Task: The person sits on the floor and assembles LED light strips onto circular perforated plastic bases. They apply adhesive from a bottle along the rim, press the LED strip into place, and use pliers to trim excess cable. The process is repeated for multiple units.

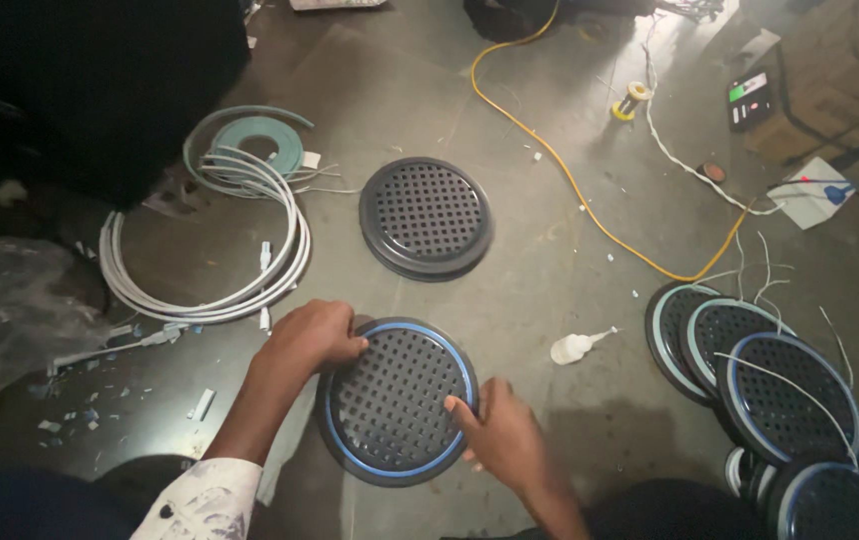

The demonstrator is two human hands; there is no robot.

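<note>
the round perforated grille point(397, 400) with the blue ring pressed around its rim lies flat on the concrete floor point(550, 290), close to the near edge of the view, right in front of the person. the left hand point(315, 337) is curled over its upper left rim, fingers bent down onto the ring; the right hand point(503, 432) rests on the lower right rim with fingers half closed, fingertips pressing on the perforated face. neither hand lifts it; both bear on it.

what i'd worry about: the blue ring looks only seated in its groove, so uneven pressure from one hand could pop a stretch of it out on the opposite side. the small white glue bottle point(580, 345) lies on its side just right of the grille, nozzle pointing away, and could dribble onto the floor or get knocked by the right wrist. loose white wires trail over the stack of finished grilles point(760, 385) near the right edge and might snag if those are shifted.

farther up the floor sits a plain dark grille point(427, 217) with no ring. to the left lies a coil of white tubing point(210, 265), with a roll of pale green strip point(255, 140) at its top. a yellow cable point(570, 180) snakes across the far right.

i see no containers holding anything; everything lies loose on the floor.
</note>
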